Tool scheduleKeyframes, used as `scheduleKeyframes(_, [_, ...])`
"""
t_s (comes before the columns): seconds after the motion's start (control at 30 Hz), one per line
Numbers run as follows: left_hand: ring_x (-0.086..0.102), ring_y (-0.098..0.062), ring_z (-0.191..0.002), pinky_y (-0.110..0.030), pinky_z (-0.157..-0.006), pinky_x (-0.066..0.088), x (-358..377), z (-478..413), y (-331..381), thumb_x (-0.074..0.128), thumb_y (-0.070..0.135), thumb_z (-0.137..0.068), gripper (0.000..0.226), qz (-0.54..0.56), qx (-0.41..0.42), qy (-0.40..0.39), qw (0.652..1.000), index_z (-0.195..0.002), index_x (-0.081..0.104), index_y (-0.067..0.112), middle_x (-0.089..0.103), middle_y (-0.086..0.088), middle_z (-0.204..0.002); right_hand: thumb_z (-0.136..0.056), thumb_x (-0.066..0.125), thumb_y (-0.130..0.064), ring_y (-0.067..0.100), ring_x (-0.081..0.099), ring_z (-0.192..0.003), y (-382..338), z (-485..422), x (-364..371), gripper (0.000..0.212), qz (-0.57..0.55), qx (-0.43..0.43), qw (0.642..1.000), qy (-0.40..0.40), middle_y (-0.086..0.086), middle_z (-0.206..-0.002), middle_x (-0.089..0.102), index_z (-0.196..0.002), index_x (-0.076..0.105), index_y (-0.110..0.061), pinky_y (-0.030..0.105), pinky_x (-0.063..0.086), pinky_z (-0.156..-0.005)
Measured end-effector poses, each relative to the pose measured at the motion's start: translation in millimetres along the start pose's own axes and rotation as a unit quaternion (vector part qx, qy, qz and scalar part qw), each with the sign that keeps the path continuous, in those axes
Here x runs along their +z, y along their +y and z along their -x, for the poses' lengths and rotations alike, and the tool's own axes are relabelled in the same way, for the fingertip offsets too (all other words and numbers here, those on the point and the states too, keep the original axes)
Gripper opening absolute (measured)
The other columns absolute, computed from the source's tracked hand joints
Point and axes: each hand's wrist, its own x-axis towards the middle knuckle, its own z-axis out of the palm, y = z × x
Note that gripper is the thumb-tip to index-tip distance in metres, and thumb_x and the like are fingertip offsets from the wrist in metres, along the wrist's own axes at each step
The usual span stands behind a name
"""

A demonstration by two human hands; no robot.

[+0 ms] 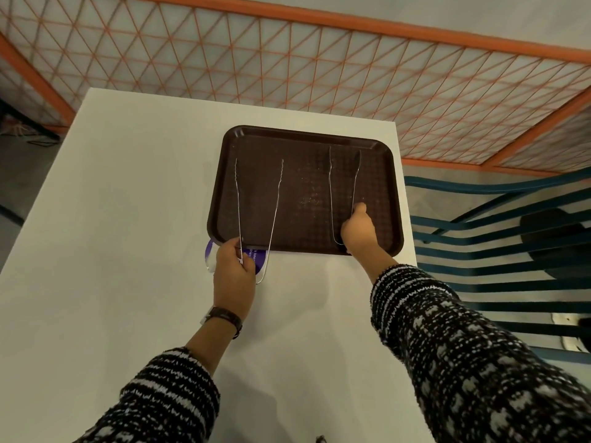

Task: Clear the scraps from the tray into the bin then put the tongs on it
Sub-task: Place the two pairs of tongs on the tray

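A dark brown tray (pixel 307 145) lies on the white table (pixel 128 203). My left hand (pixel 233 266) grips the hinge end of one pair of metal tongs (pixel 273 206), whose arms reach up over the tray's left side while the hinge hangs past the tray's front edge. My right hand (pixel 358 230) holds a second pair of metal tongs (pixel 331 193) that lies on the tray's right side. A few fine crumbs (pixel 308 199) speckle the tray's middle.
A purple-and-white label or wrapper (pixel 211 251) peeks out from under the tray's front left corner. An orange mesh fence (pixel 319 65) stands behind the table. Teal slatted chairs (pixel 499 251) sit to the right. No bin is in view.
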Motion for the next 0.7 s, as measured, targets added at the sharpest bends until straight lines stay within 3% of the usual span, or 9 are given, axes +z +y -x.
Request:
scheduleKeyframes(0.1, [0.055, -0.022, -0.102, -0.038, -0.091, 0.050, 4.6, -4.7, 3.1, 0.049, 0.007, -0.090, 0.035, -0.009, -0.004, 0.007, 1.000, -0.125, 0.047, 0.006, 0.057, -0.012, -0.113, -0.095, 0.042, -0.011, 0.036, 0.059, -0.102, 1.2, 3.8, -2.5, 0.037, 0.000, -0.015, 1.000, 0.012, 0.019, -0.118, 0.056, -0.130, 0.031, -0.010, 0.048, 0.052, -0.088])
scheduleKeyframes(0.3, [0.053, -0.014, -0.085, -0.024, -0.078, 0.043, 21.9, -26.2, 17.2, 0.043, 0.009, -0.092, 0.032, -0.018, 0.002, -0.004, 1.000, -0.124, 0.048, 0.006, 0.057, -0.014, -0.110, -0.095, 0.046, -0.023, 0.034, 0.062, -0.097, 12.6, 9.0, -7.9, 0.046, -0.008, -0.031, 0.998, 0.048, 0.015, -0.117, 0.060, -0.136, 0.026, -0.015, 0.047, 0.054, -0.083])
scheduleKeyframes(0.53, [0.056, -0.018, -0.093, -0.028, -0.082, 0.044, 47.7, -65.8, 38.0, 0.044, 0.011, -0.092, 0.034, -0.019, 0.016, -0.012, 1.000, -0.126, 0.047, 0.006, 0.053, -0.013, -0.121, -0.095, 0.046, -0.022, 0.032, 0.064, -0.091, 21.8, 5.0, -26.0, 0.047, -0.012, -0.049, 0.996, 0.072, 0.012, -0.112, 0.064, -0.137, 0.026, -0.018, 0.043, 0.055, -0.078])
scheduleKeyframes(0.7, [0.058, -0.031, -0.102, -0.031, -0.085, 0.044, 60.9, -82.9, 43.5, 0.044, 0.012, -0.092, 0.034, -0.055, 0.018, -0.026, 0.998, -0.125, 0.048, 0.005, 0.049, -0.014, -0.127, -0.096, 0.047, -0.022, 0.025, 0.062, -0.080, 27.9, 3.0, -27.6, 0.047, -0.018, -0.046, 0.996, 0.076, 0.011, -0.110, 0.064, -0.138, 0.027, -0.018, 0.035, 0.050, -0.068])
